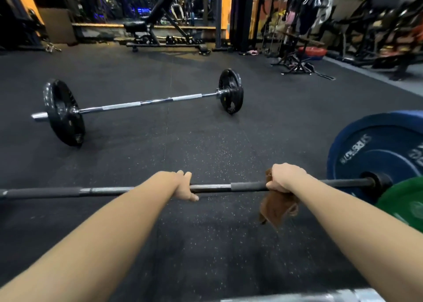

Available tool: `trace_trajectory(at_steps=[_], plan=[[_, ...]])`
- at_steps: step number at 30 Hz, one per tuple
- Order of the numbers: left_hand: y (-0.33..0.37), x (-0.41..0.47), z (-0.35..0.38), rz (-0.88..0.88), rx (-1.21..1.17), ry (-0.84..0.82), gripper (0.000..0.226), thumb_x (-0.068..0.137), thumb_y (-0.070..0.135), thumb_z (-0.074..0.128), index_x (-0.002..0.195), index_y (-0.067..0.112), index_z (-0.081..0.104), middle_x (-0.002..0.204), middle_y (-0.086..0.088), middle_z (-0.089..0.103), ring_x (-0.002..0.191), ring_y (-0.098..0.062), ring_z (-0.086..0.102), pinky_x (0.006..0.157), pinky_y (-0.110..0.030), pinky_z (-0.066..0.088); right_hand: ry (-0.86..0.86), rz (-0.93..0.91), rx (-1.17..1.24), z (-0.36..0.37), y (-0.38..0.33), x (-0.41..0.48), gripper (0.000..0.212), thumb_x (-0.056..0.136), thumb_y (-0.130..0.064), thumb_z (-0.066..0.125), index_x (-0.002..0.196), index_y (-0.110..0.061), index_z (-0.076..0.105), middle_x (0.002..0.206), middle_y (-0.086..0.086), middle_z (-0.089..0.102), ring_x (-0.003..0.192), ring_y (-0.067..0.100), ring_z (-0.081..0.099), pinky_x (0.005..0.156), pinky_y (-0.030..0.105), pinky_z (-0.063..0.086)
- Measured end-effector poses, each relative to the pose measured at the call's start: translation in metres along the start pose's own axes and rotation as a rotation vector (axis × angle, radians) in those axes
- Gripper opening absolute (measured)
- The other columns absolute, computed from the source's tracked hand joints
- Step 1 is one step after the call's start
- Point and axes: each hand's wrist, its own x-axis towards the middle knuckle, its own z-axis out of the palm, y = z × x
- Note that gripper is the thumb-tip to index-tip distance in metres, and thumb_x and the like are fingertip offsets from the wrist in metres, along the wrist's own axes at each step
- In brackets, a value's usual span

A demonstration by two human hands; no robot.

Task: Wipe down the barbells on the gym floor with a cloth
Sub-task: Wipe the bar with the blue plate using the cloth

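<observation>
A dark barbell lies across the rubber floor right in front of me, with a blue plate and a green plate on its right end. My left hand grips the bar near its middle. My right hand holds a brown cloth wrapped round the bar further right, the cloth's tail hanging below. A second barbell, chrome with black plates, lies further off on the floor.
An adjustable bench stands at the back by a mirrored wall. Racks and machines crowd the right side, with a small stand in front. A silvery bar shows at the bottom edge.
</observation>
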Motion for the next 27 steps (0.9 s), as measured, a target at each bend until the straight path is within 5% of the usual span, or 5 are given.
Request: trace_trajectory(at_steps=[3,7,12,16,27], plan=[[-0.017,-0.001,0.037,0.017,-0.012,0.172,0.059,0.105,0.055,0.043,0.148,0.017,0.03,0.152,-0.012,0.04,0.139,-0.036,0.041,0.112,-0.054,0.032,-0.065,0.04,-0.04,-0.004,-0.007,0.011,0.054,0.094,-0.046,0.059,0.134,-0.012,0.053,0.127,0.009,0.063,0.111,0.032,0.063,0.089,0.036,0.05],[-0.019,0.001,0.048,0.045,-0.026,0.218,0.05,0.108,0.049,0.036,0.145,0.016,0.031,0.147,-0.012,0.041,0.135,-0.036,0.041,0.11,-0.055,0.03,-0.068,0.178,0.251,0.017,-0.005,0.01,0.061,0.098,-0.045,0.056,0.142,-0.009,0.035,0.143,0.017,0.047,0.129,0.039,0.052,0.104,0.045,0.044],[-0.016,0.001,0.053,0.019,0.033,0.263,0.048,0.11,0.043,0.035,0.148,0.016,0.026,0.145,-0.013,0.04,0.131,-0.035,0.041,0.11,-0.056,0.03,0.457,0.227,0.456,0.075,-0.025,-0.01,0.037,0.098,-0.04,0.057,0.116,-0.012,0.041,0.119,0.012,0.047,0.106,0.037,0.062,0.075,0.042,0.045],[-0.017,0.001,0.055,0.014,0.025,0.288,0.044,0.111,0.041,0.033,0.146,0.015,0.027,0.143,-0.013,0.04,0.129,-0.035,0.042,0.109,-0.055,0.031,0.63,0.261,0.444,0.081,-0.034,-0.015,0.032,0.096,-0.039,0.06,0.106,-0.013,0.044,0.103,0.006,0.045,0.092,0.033,0.063,0.063,0.036,0.041],[-0.016,0.0,0.056,0.016,0.081,0.316,0.041,0.111,0.039,0.033,0.143,0.013,0.029,0.138,-0.014,0.041,0.124,-0.035,0.044,0.104,-0.053,0.034,0.524,-0.299,0.284,0.075,-0.132,-0.045,0.031,0.099,-0.042,0.052,0.116,-0.017,0.043,0.107,0.0,0.044,0.089,0.027,0.067,0.061,0.033,0.036]])
